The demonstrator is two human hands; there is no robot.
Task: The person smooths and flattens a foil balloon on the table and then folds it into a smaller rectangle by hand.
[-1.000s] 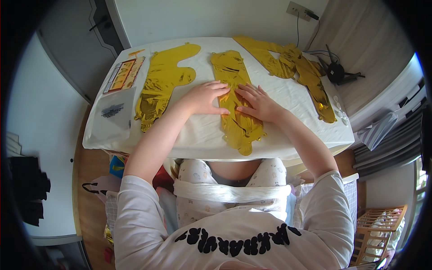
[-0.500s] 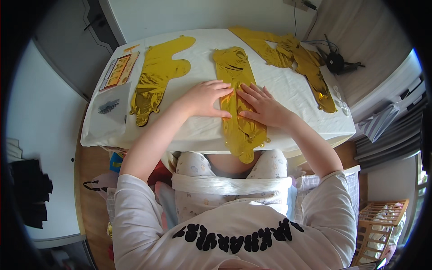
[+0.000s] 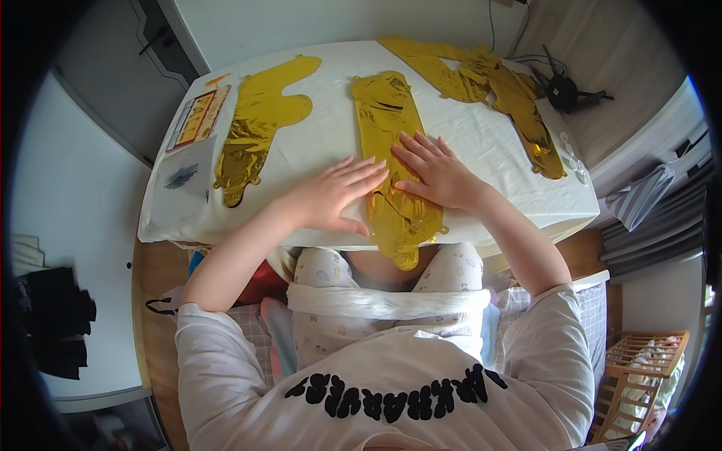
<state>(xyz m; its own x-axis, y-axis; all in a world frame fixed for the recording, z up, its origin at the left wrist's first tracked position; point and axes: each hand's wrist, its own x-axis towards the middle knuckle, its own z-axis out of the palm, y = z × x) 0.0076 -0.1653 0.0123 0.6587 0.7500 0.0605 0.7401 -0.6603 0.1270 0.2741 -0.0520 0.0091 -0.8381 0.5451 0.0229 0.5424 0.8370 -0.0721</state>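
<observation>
A flat gold foil balloon [image 3: 391,113], long and wrinkled, lies lengthwise before me, its near end hanging over the table's edge. My right hand [image 3: 436,174] rests flat on its right half with the fingers spread. On its left side, my left hand [image 3: 335,197] has its fingers stretched out, the fingertips at the balloon's edge and the thumb apart. Neither hand grips anything. To the left lies a second flat gold foil balloon [image 3: 263,113] with rounded arms. More gold foil [image 3: 489,79], crumpled and angled, spreads over the far right part of the table.
The table has a white cloth [image 3: 316,143]. At its left are a printed card packet [image 3: 197,120] and a clear bag [image 3: 180,177] with dark thin pieces inside. Small clear rings [image 3: 575,164] lie at the right edge. A black router [image 3: 562,94] with antennas stands beyond the table's right side.
My left hand has shifted left and toward me, partly off the balloon. The right hand stays on the foil, slightly nearer its upper middle.
</observation>
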